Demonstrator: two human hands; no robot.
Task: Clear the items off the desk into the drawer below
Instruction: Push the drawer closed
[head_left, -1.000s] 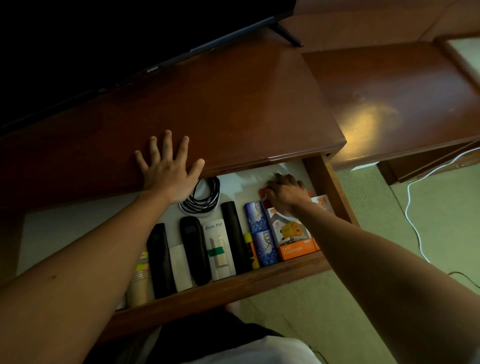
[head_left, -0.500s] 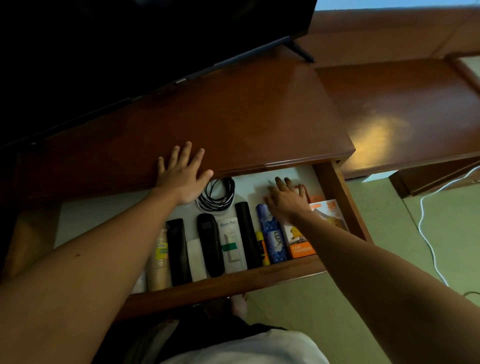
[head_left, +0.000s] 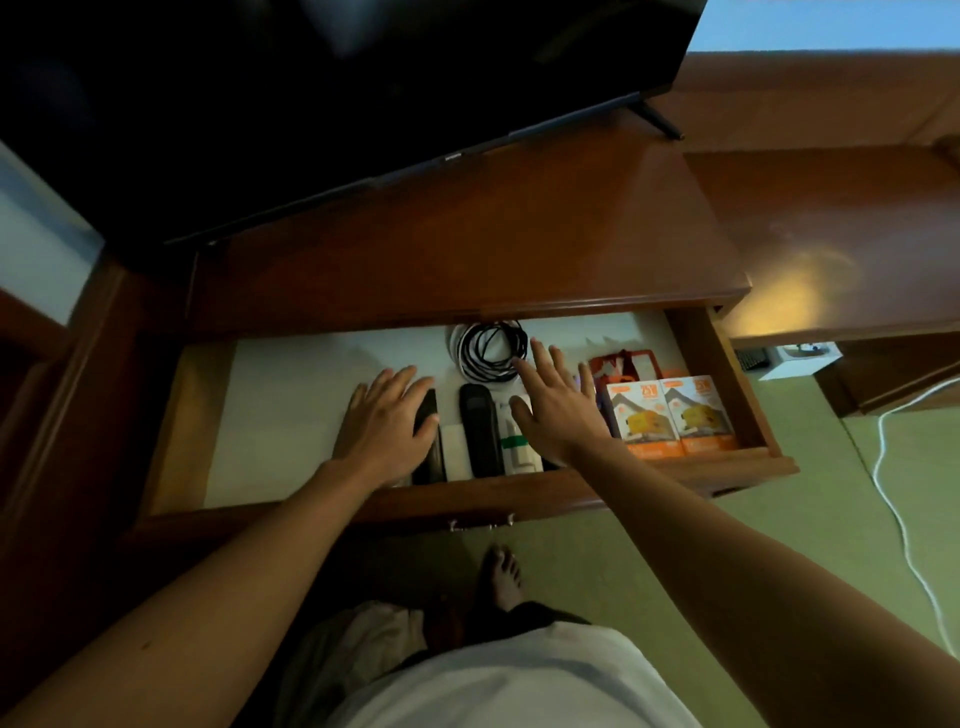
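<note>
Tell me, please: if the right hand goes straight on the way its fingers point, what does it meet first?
Probably the coiled black cable: the right hand points toward the drawer's back, fingertips already at the coil's edge. Depth is unclear.

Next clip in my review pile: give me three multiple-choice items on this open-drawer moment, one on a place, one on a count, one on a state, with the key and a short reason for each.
1. Where does the coiled black cable lie?
A. At the back of the drawer
B. On the desk top
C. On the floor

2. How many orange charger boxes sit side by side at the drawer's right end?
A. One
B. Two
C. Four

3. How does the left hand lie?
A. Clenched in a fist on the desk
B. Gripping the drawer handle
C. Flat, fingers straight, over items in the drawer

Key: 1 A, the coil sits just under the desk's front edge, inside the drawer. 2 B, two matching boxes stand next to each other. 3 C, its fingers lie straight over a black remote; the right hand is likewise open.
</note>
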